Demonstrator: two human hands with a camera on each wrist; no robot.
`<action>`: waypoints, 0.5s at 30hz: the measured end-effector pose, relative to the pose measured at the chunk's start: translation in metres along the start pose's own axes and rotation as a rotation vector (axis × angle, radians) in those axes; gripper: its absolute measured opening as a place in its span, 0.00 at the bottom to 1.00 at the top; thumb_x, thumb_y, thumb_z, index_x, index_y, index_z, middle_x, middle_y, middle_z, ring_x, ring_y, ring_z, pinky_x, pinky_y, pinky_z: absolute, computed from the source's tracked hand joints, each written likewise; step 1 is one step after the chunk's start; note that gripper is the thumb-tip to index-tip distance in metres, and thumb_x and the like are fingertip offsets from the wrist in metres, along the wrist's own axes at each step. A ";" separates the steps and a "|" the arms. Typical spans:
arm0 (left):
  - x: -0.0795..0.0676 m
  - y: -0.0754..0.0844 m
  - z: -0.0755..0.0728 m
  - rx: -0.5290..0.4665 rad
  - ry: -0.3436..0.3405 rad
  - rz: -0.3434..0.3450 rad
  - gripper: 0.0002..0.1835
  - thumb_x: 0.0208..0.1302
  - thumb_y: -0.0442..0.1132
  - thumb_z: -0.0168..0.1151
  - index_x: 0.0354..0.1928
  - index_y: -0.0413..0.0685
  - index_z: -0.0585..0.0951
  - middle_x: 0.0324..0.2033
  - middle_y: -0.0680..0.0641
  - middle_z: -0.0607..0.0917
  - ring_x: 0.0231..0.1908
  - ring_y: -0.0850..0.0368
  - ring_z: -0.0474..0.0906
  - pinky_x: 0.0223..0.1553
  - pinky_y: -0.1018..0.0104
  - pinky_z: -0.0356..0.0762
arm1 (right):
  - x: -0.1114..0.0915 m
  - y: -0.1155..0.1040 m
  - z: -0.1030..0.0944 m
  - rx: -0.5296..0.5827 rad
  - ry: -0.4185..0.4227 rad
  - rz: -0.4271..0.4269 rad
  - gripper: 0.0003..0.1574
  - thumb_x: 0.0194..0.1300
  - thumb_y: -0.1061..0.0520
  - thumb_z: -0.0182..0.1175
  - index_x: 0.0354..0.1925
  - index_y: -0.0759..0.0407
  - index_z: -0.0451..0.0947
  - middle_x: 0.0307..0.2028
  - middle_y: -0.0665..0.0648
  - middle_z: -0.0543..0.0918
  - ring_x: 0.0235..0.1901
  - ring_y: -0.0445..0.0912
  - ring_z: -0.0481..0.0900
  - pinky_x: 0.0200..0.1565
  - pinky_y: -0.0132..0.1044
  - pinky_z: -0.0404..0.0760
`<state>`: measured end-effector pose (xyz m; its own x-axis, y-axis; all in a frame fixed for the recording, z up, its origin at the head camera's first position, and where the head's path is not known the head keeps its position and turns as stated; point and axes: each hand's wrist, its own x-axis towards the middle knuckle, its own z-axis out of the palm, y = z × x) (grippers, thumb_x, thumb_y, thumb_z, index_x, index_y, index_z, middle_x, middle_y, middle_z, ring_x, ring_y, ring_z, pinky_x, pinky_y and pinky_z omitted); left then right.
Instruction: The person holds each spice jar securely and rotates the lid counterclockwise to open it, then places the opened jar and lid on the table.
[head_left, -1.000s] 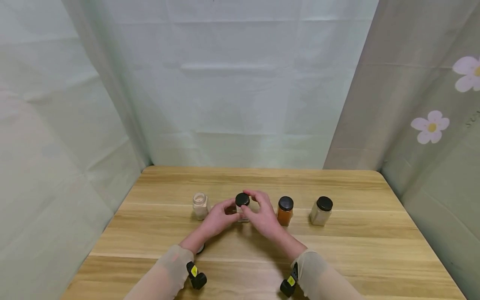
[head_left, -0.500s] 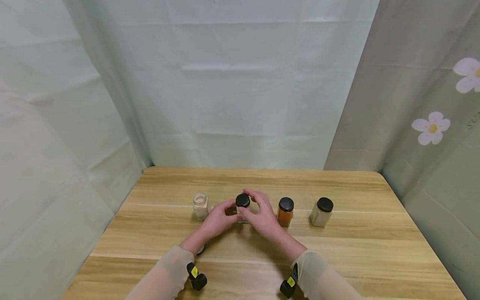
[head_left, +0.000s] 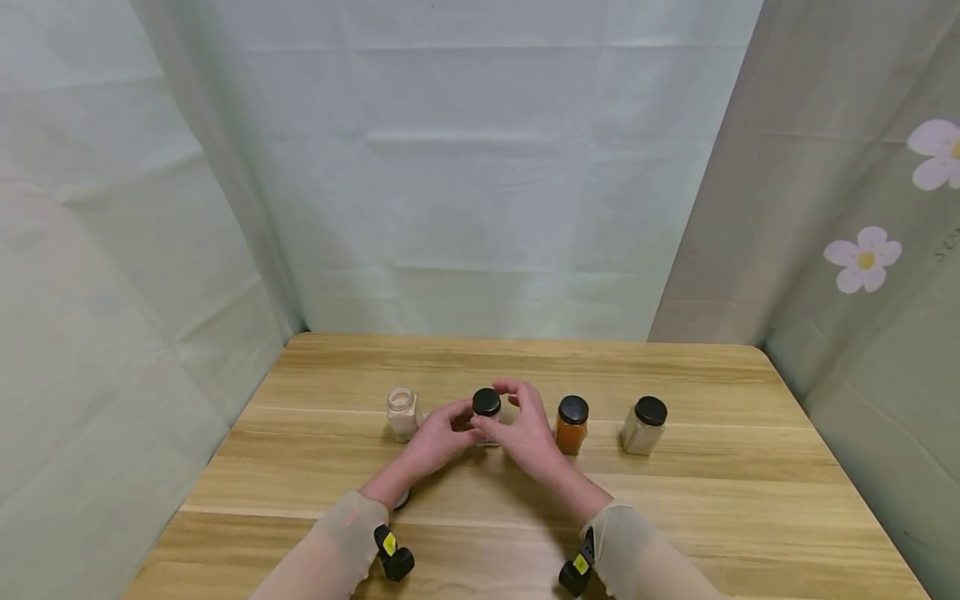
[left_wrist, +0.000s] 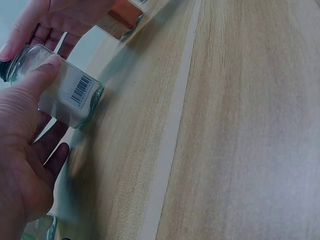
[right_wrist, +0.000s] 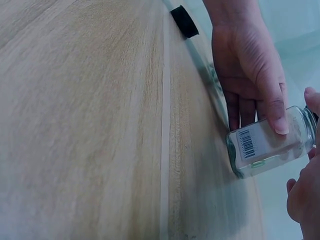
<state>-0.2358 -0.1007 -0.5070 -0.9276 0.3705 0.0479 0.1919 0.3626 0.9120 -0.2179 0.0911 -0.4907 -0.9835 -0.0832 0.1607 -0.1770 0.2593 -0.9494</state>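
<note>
Between both hands is an upright clear glass jar [left_wrist: 70, 97] with a barcode label, pale contents and a black lid [head_left: 486, 402]. My left hand [head_left: 435, 437] grips the body of the jar, its thumb lying across the glass in both wrist views. From the other side, my right hand [head_left: 528, 429] curls about the lid, thumb at the near edge and index finger at the far edge. Its other fingers are partly hidden behind the jar in the left wrist view.
Left of the hands stands a lidless jar [head_left: 402, 412] of pale contents. A loose black lid [right_wrist: 184, 21] lies near my left forearm, mostly hidden in the head view. To the right stand a lidded orange jar [head_left: 572, 432] and a lidded pale jar [head_left: 642, 432].
My right thumb has slid left along the near side of the lid, while the index finger has shifted right at the far side. The left hand and jar stay in place.
</note>
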 end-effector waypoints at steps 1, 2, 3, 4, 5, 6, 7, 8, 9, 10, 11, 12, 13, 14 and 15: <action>0.000 0.000 0.000 -0.001 -0.001 -0.001 0.26 0.66 0.44 0.73 0.66 0.56 0.80 0.57 0.51 0.84 0.59 0.52 0.79 0.61 0.51 0.75 | 0.000 0.000 0.000 -0.004 0.002 0.004 0.41 0.56 0.40 0.78 0.62 0.44 0.72 0.63 0.51 0.69 0.64 0.53 0.66 0.63 0.54 0.69; 0.000 0.000 0.000 -0.005 -0.002 -0.002 0.26 0.66 0.44 0.72 0.66 0.56 0.80 0.57 0.51 0.84 0.59 0.52 0.79 0.60 0.51 0.75 | 0.000 0.000 0.001 -0.006 0.005 0.009 0.41 0.55 0.40 0.78 0.62 0.45 0.72 0.62 0.51 0.69 0.64 0.53 0.66 0.63 0.54 0.69; 0.000 0.000 0.000 -0.004 -0.002 -0.001 0.26 0.66 0.44 0.72 0.66 0.56 0.80 0.57 0.51 0.84 0.59 0.52 0.79 0.60 0.51 0.75 | 0.001 0.000 0.001 -0.011 0.007 0.014 0.40 0.55 0.40 0.78 0.61 0.45 0.72 0.62 0.51 0.70 0.63 0.53 0.66 0.63 0.54 0.69; 0.000 0.000 0.000 -0.007 -0.004 -0.001 0.27 0.66 0.44 0.72 0.66 0.56 0.80 0.57 0.51 0.84 0.59 0.52 0.79 0.60 0.51 0.75 | 0.001 -0.001 0.001 -0.012 0.010 0.019 0.40 0.55 0.40 0.79 0.60 0.45 0.72 0.61 0.52 0.70 0.63 0.54 0.66 0.62 0.54 0.69; 0.000 0.000 0.000 -0.011 -0.006 -0.002 0.27 0.66 0.43 0.72 0.66 0.56 0.80 0.57 0.51 0.84 0.59 0.52 0.79 0.60 0.51 0.75 | 0.001 -0.002 0.002 -0.013 0.013 0.023 0.40 0.55 0.40 0.79 0.60 0.46 0.72 0.61 0.52 0.70 0.63 0.54 0.67 0.62 0.54 0.69; 0.000 0.000 0.000 -0.011 -0.007 0.000 0.27 0.66 0.44 0.72 0.66 0.56 0.79 0.58 0.51 0.84 0.59 0.52 0.78 0.61 0.51 0.75 | 0.001 -0.003 0.002 -0.016 0.016 0.027 0.40 0.54 0.39 0.79 0.59 0.46 0.72 0.60 0.52 0.70 0.62 0.54 0.67 0.62 0.54 0.70; 0.000 0.000 0.000 -0.012 -0.007 0.003 0.27 0.66 0.44 0.72 0.66 0.56 0.79 0.58 0.51 0.84 0.59 0.52 0.78 0.61 0.50 0.75 | 0.001 -0.003 0.002 -0.020 0.020 0.030 0.40 0.54 0.39 0.79 0.59 0.46 0.72 0.60 0.52 0.70 0.62 0.54 0.67 0.61 0.53 0.70; 0.000 0.000 0.000 -0.013 -0.007 0.006 0.27 0.66 0.44 0.72 0.66 0.56 0.79 0.58 0.51 0.84 0.60 0.52 0.78 0.61 0.50 0.75 | 0.001 -0.004 0.002 -0.021 0.024 0.032 0.40 0.54 0.39 0.79 0.58 0.46 0.72 0.60 0.53 0.70 0.62 0.55 0.67 0.61 0.53 0.70; 0.000 0.000 0.000 -0.012 -0.006 0.010 0.27 0.66 0.45 0.72 0.66 0.56 0.79 0.59 0.51 0.84 0.60 0.51 0.78 0.61 0.50 0.75 | 0.002 -0.005 0.002 -0.024 0.026 0.033 0.40 0.53 0.39 0.79 0.58 0.46 0.72 0.59 0.53 0.70 0.61 0.55 0.67 0.60 0.53 0.71; 0.000 0.000 0.000 -0.014 -0.006 0.012 0.27 0.66 0.45 0.72 0.66 0.56 0.79 0.59 0.51 0.83 0.60 0.51 0.78 0.61 0.49 0.74 | 0.002 -0.005 0.003 -0.023 0.028 0.031 0.40 0.53 0.39 0.79 0.58 0.47 0.72 0.59 0.53 0.70 0.61 0.55 0.68 0.60 0.53 0.71; 0.000 0.000 0.000 -0.011 -0.005 0.015 0.27 0.67 0.46 0.72 0.66 0.55 0.79 0.59 0.51 0.84 0.60 0.51 0.78 0.61 0.49 0.74 | 0.002 -0.006 0.003 -0.025 0.030 0.028 0.40 0.54 0.39 0.79 0.58 0.47 0.72 0.59 0.53 0.70 0.61 0.54 0.68 0.60 0.52 0.71; 0.000 0.000 0.000 -0.008 -0.003 0.018 0.27 0.67 0.46 0.72 0.66 0.55 0.79 0.59 0.51 0.84 0.61 0.50 0.78 0.62 0.49 0.74 | 0.003 -0.005 0.003 -0.026 0.031 0.024 0.39 0.54 0.39 0.79 0.57 0.47 0.72 0.58 0.53 0.71 0.60 0.54 0.68 0.60 0.52 0.71; 0.000 0.000 0.000 -0.010 -0.004 0.019 0.27 0.66 0.46 0.72 0.66 0.55 0.79 0.58 0.51 0.84 0.60 0.50 0.78 0.62 0.49 0.74 | 0.003 -0.005 0.003 -0.025 0.031 0.019 0.39 0.54 0.40 0.79 0.57 0.47 0.72 0.58 0.53 0.71 0.60 0.54 0.68 0.60 0.52 0.71; 0.000 0.000 0.000 -0.011 -0.004 0.019 0.27 0.67 0.46 0.72 0.67 0.56 0.79 0.58 0.51 0.84 0.60 0.50 0.78 0.61 0.49 0.74 | 0.003 -0.005 0.003 -0.025 0.030 0.014 0.38 0.54 0.40 0.79 0.57 0.47 0.72 0.58 0.53 0.71 0.60 0.54 0.68 0.60 0.52 0.70; 0.000 0.000 0.000 -0.014 -0.004 0.019 0.27 0.67 0.46 0.72 0.67 0.55 0.79 0.58 0.51 0.84 0.60 0.50 0.78 0.61 0.49 0.74 | 0.003 -0.005 0.003 -0.025 0.029 0.009 0.37 0.55 0.40 0.79 0.57 0.47 0.73 0.58 0.53 0.71 0.60 0.54 0.68 0.60 0.51 0.70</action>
<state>-0.2360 -0.1005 -0.5073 -0.9224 0.3810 0.0633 0.2048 0.3436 0.9165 -0.2196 0.0868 -0.4863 -0.9856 -0.0529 0.1606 -0.1690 0.2839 -0.9438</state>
